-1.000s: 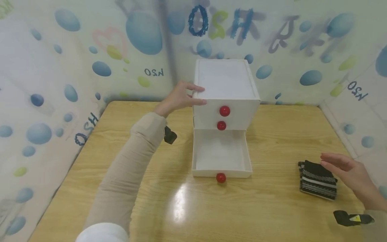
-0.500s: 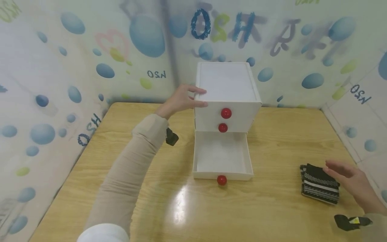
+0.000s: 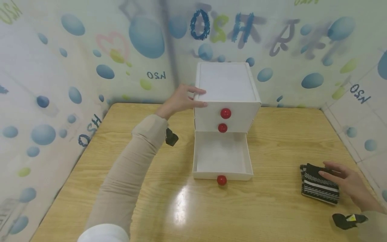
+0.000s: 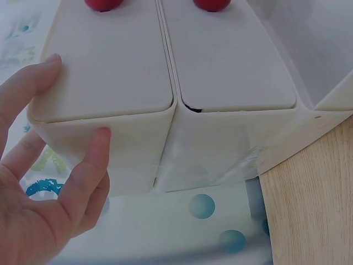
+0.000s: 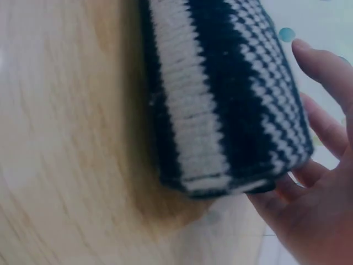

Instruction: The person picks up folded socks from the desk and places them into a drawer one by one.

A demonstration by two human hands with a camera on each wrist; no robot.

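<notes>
A small white drawer cabinet [image 3: 226, 82] with red ball knobs [image 3: 225, 113] stands towards the back of the table. Its bottom drawer [image 3: 205, 175] is pulled out, and nothing lies inside. At the cabinet's upper left front corner, my left hand [image 3: 179, 99] grips the edge, with fingers on the top, front and side. A folded black-and-white knitted cloth [image 3: 319, 185] lies at the right. Over its right edge hovers my right hand [image 3: 350, 185], thumb apart from the fabric. In the right wrist view, fingertips meet the cloth's edge [image 5: 242, 99]; whether they reach beneath is hidden.
The wooden table [image 3: 272, 208] ends against a patterned wall [image 3: 272, 33] behind, with further wall panels at left and right. Dark camera mounts [image 3: 171, 137] stick out at both wrists. The upper two drawers are closed.
My right hand has moved slightly left and lower over the cloth's right edge. The left hand keeps its hold on the cabinet. The head view has shifted a little.
</notes>
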